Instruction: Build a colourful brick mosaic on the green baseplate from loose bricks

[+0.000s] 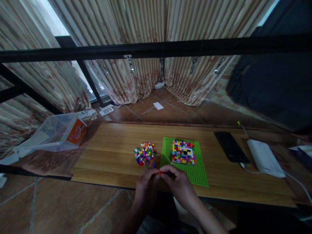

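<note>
My left hand (147, 184) and my right hand (179, 185) meet at the table's front edge. Their fingertips pinch a small red toy brick (159, 173) between them, largely covered by the fingers. Just beyond my left hand lies a loose pile of small multicoloured bricks (145, 153), with a purple brick (153, 165) at its near side. Beyond my right hand is a green studded baseplate (201, 177). On it stands a rectangular block built of many coloured bricks (183, 152), with dark and white spots in its top.
The wooden table (114, 139) also bears a black phone (230, 147) with a cable and a white flat object (265, 158) at the right. A clear plastic bin (58, 130) with an orange label stands off the left end. A black rail (146, 50) crosses before the curtains.
</note>
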Tool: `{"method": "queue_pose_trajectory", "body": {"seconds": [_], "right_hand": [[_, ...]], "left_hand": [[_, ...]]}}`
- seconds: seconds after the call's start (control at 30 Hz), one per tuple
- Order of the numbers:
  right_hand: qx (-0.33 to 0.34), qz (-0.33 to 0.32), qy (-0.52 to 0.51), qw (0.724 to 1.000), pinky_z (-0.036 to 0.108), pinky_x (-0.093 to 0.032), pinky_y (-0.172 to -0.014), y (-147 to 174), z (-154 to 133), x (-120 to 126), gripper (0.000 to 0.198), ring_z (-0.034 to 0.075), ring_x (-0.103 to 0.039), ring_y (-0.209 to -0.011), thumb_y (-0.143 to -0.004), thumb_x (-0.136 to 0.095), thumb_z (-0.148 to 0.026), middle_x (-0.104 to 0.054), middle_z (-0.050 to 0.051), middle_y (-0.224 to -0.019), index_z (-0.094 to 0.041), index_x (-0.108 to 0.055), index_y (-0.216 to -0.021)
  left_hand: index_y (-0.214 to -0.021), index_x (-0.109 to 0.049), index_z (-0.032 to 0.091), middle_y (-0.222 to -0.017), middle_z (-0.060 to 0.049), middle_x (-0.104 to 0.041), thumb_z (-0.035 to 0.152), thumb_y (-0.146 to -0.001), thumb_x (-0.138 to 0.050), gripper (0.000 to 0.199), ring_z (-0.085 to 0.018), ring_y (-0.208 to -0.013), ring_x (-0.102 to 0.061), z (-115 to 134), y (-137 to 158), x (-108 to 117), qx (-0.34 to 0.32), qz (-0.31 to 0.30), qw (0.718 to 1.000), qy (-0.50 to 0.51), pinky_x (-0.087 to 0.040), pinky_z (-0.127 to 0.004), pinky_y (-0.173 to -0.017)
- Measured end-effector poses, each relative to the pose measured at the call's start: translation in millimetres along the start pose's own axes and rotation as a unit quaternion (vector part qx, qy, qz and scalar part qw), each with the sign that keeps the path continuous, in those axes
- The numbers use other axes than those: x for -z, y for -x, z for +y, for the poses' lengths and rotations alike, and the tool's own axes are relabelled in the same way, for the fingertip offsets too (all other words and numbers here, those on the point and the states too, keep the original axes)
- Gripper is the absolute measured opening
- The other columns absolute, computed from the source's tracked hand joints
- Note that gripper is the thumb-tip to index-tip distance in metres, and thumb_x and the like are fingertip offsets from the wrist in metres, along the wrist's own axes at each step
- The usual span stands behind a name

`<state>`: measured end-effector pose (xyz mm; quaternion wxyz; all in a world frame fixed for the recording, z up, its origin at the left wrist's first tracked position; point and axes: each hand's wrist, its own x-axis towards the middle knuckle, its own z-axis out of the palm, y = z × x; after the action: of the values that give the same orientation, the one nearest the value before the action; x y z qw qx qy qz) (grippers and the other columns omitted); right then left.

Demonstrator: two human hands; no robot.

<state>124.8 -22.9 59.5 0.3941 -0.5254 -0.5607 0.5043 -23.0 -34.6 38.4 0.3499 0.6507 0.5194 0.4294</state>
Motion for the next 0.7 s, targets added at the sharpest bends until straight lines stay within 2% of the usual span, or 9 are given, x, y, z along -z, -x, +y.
{"method": "queue_pose_trajectory", "body": {"seconds": [0.13, 0.33, 0.57, 0.7], "right_hand": [[-0.022, 0.052, -0.047, 0.997, 0.029, -0.049, -0.076, 3, 3, 5, 0.013, 0.017, -0.064, -0.083, -0.078, -0.064, -0.032, -0.070, -0.001, -0.085, -0.026, -0.069, -0.088], [-0.040, 0.106, -0.112, 0.987, 0.030, -0.050, -0.073, 8, 9, 6, 0.018, 0.018, -0.064, -0.078, -0.078, -0.065, -0.039, -0.071, 0.001, -0.080, -0.024, -0.072, -0.084], [-0.012, 0.147, -0.083, 0.986, 0.030, -0.050, -0.076, 13, 9, 18, 0.018, 0.019, -0.064, -0.084, -0.081, -0.063, -0.038, -0.071, 0.002, -0.086, -0.025, -0.072, -0.089], [0.002, 0.137, -0.042, 0.990, 0.029, -0.049, -0.077, 13, 9, 25, 0.020, 0.019, -0.063, -0.086, -0.083, -0.061, -0.039, -0.070, 0.003, -0.090, -0.024, -0.072, -0.089]], "left_hand": [[-0.091, -0.065, 0.020, -0.085, -0.003, -0.069, 0.027, -0.086, -0.057, 0.012, -0.017, -0.081, -0.065, 7, -5, -10, 0.079, -0.025, 0.990, 0.118, -0.052, -0.027, -0.075], [-0.083, -0.063, 0.017, -0.073, -0.001, -0.063, 0.027, -0.081, -0.063, 0.010, -0.013, -0.069, -0.060, 18, -16, -20, 0.115, -0.012, 0.970, 0.215, -0.050, -0.024, -0.066], [-0.085, -0.063, 0.017, -0.076, -0.002, -0.063, 0.027, -0.082, -0.060, 0.011, -0.013, -0.070, -0.059, 29, -25, -30, 0.106, -0.050, 0.976, 0.186, -0.048, -0.023, -0.065], [-0.085, -0.063, 0.016, -0.077, -0.002, -0.062, 0.026, -0.083, -0.058, 0.011, -0.014, -0.072, -0.059, 32, -27, -29, 0.107, -0.079, 0.982, 0.133, -0.047, -0.022, -0.066]]}}
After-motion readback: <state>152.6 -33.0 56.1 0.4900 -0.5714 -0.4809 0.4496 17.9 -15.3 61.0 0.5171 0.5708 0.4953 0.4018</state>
